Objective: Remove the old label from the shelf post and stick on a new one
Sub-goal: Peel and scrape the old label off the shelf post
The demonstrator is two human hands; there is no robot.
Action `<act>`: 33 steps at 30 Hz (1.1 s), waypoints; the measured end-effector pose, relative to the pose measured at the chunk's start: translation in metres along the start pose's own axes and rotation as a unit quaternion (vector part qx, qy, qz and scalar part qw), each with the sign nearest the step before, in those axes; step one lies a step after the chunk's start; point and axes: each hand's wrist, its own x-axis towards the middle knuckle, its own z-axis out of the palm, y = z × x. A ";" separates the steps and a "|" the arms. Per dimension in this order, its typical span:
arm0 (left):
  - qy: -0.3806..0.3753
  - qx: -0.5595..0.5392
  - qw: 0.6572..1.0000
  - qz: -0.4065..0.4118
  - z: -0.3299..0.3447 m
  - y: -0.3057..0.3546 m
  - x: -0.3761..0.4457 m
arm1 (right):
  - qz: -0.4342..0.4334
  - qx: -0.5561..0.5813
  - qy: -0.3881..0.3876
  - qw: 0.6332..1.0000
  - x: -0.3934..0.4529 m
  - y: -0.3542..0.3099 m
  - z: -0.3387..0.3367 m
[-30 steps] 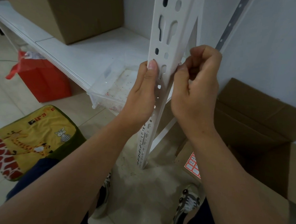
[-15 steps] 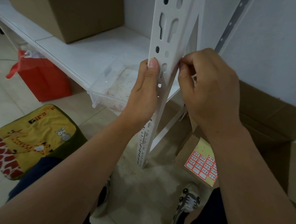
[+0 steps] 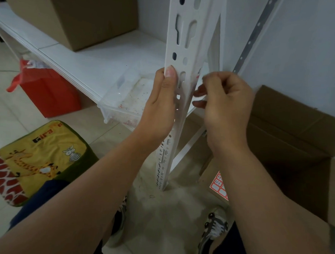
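Dim, flat indoor light with a greenish cast; no hard shadows, only soft darkening under the shelf (image 3: 100, 67) and between the forearms. Mild sheen on the floor tiles (image 3: 4, 109) at left. Strong wide-angle bending toward the edges. Fairly sharp centre, slightly soft corners.

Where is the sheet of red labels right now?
Head view, lower right: the label sheet lies on the cardboard box, mostly hidden behind the right forearm.
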 end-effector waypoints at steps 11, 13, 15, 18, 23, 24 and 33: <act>0.021 0.017 0.998 0.054 0.000 0.000 -0.003 | -0.082 0.009 -0.027 0.996 -0.008 0.000 -0.004; 0.037 0.011 0.995 0.094 0.002 -0.003 -0.004 | -0.102 0.019 -0.042 0.994 -0.009 0.000 -0.005; 0.044 0.013 0.991 0.129 0.003 -0.007 -0.003 | -0.109 0.033 -0.057 0.992 -0.010 -0.001 -0.006; 0.047 0.004 0.988 0.144 0.004 -0.010 -0.003 | -0.093 0.062 -0.067 0.991 -0.010 -0.001 -0.008; 0.050 -0.008 0.988 0.145 0.006 -0.011 -0.003 | -0.070 0.060 -0.078 0.993 -0.010 0.000 -0.011; 0.050 -0.007 0.988 0.144 0.005 -0.011 -0.003 | -0.072 0.055 -0.079 0.993 -0.010 0.000 -0.012; 0.043 0.011 0.989 0.143 0.001 -0.013 0.000 | -0.115 0.021 -0.087 0.989 -0.012 0.000 -0.011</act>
